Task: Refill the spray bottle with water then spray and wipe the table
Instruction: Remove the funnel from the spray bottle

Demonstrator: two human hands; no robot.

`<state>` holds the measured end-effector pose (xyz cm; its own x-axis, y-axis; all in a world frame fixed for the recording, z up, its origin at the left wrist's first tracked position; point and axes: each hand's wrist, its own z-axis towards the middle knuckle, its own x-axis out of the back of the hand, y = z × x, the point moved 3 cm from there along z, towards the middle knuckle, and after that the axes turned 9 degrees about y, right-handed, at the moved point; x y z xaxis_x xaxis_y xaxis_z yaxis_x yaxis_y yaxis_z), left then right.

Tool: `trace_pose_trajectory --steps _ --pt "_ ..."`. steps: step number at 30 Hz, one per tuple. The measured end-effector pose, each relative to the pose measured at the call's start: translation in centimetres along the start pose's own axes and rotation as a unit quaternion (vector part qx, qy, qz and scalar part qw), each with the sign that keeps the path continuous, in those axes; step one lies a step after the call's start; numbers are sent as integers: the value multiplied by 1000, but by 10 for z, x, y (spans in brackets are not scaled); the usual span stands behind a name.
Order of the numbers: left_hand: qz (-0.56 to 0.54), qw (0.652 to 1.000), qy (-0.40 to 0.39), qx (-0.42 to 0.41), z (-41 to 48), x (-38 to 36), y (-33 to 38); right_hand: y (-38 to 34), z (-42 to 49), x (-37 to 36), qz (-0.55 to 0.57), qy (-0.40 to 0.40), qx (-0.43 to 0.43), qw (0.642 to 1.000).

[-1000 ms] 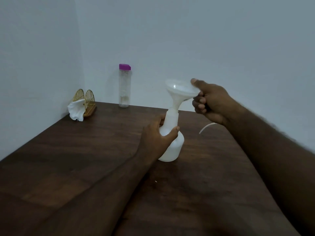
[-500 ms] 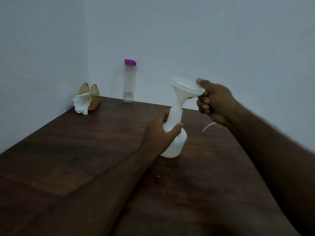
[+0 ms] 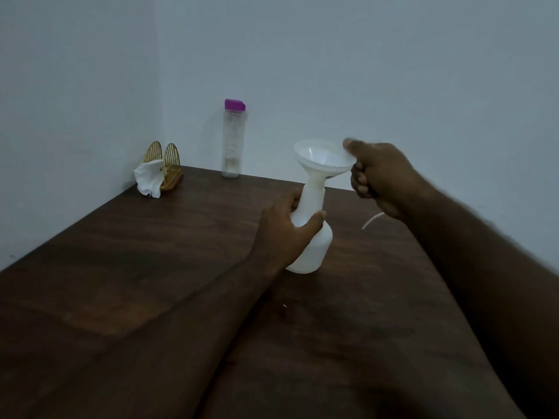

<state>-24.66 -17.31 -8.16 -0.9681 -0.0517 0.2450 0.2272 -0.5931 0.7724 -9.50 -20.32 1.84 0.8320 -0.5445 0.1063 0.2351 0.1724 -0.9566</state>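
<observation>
A white spray bottle (image 3: 314,246) without its head stands tilted on the dark wooden table (image 3: 151,267). My left hand (image 3: 284,231) grips its neck and shoulder. A white funnel (image 3: 320,160) sits in the bottle's mouth. My right hand (image 3: 378,176) pinches the funnel's rim on its right side. A thin white tube (image 3: 370,221) pokes out below my right wrist; what it joins is hidden. At the back wall stands a clear water bottle (image 3: 232,143) with a purple cap.
A gold wire napkin holder (image 3: 168,167) with a white tissue (image 3: 148,179) sits in the far left corner. Walls close the table at the back and on the left.
The view has shifted, so everything sits a little further right in the frame. The funnel has settled lower in the bottle's mouth. Both hands keep their holds.
</observation>
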Motion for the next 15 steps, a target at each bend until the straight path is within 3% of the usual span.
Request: trace_pose_trajectory --steps 15 --pt "4 1000 -1 -3 -1 1 3 6 -3 3 4 7 -21 1000"
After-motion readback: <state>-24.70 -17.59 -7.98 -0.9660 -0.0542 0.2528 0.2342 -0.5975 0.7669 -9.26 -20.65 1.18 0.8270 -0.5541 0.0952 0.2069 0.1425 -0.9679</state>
